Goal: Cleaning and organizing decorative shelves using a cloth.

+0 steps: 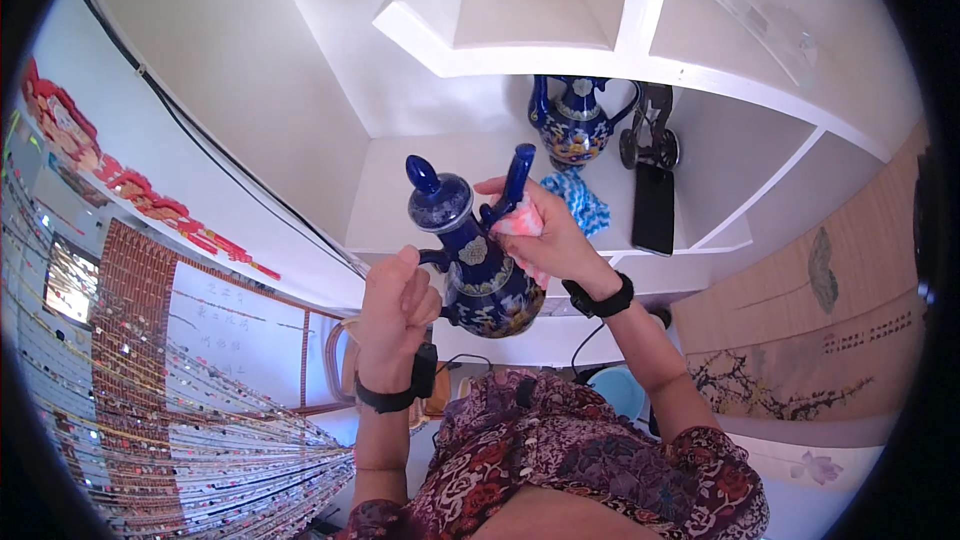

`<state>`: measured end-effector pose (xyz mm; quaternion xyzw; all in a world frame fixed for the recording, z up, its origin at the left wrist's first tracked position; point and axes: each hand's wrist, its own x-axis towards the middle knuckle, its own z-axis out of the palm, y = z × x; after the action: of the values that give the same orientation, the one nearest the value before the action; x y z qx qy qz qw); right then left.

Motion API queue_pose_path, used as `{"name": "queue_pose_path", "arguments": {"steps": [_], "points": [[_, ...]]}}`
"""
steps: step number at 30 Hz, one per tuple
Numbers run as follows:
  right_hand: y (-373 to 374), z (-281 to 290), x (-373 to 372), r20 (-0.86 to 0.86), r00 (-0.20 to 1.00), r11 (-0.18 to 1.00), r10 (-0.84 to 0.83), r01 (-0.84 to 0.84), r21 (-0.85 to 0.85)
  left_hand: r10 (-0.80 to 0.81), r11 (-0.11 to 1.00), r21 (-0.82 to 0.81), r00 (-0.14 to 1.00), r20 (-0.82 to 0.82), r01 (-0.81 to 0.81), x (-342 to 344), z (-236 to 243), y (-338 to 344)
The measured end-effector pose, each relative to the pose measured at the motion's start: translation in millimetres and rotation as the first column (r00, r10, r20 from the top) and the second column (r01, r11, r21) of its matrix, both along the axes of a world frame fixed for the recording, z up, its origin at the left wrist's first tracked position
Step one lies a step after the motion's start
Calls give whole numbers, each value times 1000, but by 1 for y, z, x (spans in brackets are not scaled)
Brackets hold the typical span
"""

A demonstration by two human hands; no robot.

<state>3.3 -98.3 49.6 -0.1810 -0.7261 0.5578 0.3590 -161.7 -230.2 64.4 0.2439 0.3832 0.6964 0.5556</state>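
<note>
Held up in front of me is a dark blue ornamental ewer (484,275) with a domed, knobbed lid (440,202), a painted body and an upright spout (517,172). My left hand (396,300) is closed round its handle on the left side. On the other side, my right hand (555,235) pinches a pink and white cloth (522,222) against the base of the spout. Part of the cloth hangs down beside the ewer's body. The fingers of my right hand are partly hidden behind the spout.
A matching blue ewer (575,125) stands on the white shelf (390,175), with a blue and white cloth (577,202) before it. A black phone (653,210) lies near a black stand (655,145). A shelf divider (560,62) overhangs them. Bead strands (230,430) hang at left; a light-blue basin (617,392) is below.
</note>
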Motion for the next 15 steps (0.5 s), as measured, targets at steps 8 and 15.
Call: {"name": "queue_pose_path", "arguments": {"steps": [8, 15], "points": [[7, 5, 13, -173, 952, 934, 252, -286, -212, -136, 989, -43, 986, 94, 140, -24, -2, 24], [-9, 6, 7, -189, 982, 981, -23, -15, -194, -93, 996, 13, 996, -7, 93, -27, -5, 45]]}}
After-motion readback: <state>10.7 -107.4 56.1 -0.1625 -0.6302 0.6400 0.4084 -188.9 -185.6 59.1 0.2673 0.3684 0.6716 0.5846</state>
